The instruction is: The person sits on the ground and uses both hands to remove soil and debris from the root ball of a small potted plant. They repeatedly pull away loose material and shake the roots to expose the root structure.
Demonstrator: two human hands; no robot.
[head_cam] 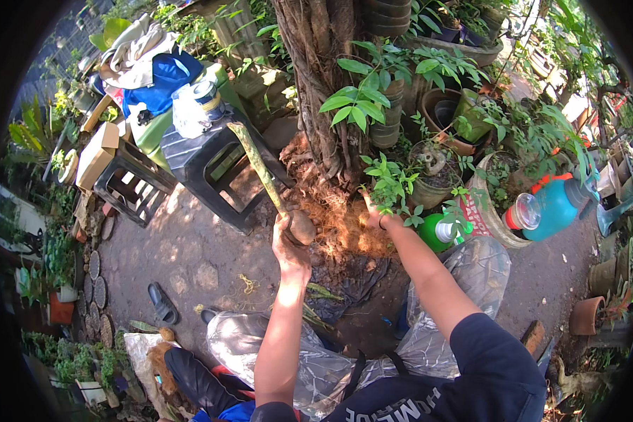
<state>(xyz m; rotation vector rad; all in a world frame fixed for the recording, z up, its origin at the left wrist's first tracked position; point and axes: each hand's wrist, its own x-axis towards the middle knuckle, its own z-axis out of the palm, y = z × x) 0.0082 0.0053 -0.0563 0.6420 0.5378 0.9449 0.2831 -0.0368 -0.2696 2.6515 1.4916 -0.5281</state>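
Observation:
My left hand [291, 248] is closed around a round brown ball [301, 227] at the lower end of a mottled green-yellow stem [257, 161], which tilts up to the left. What the ball is made of I cannot tell. To the right, my right hand [375, 215] reaches to the edge of a mass of loose orange-brown fibre [343, 224] at the foot of a tree trunk [322, 79]. Leaves of a small green plant [387, 182] partly cover its fingers, so whether it grips anything is hidden.
Black plastic stools [200, 153] stand at the upper left. On the right are a green bottle [437, 232], a plastic cup [522, 212], a teal sprayer [559, 208] and potted plants. A black slide sandal [163, 303] lies on the ground; another person's dark-clothed leg [203, 369] shows at the lower left.

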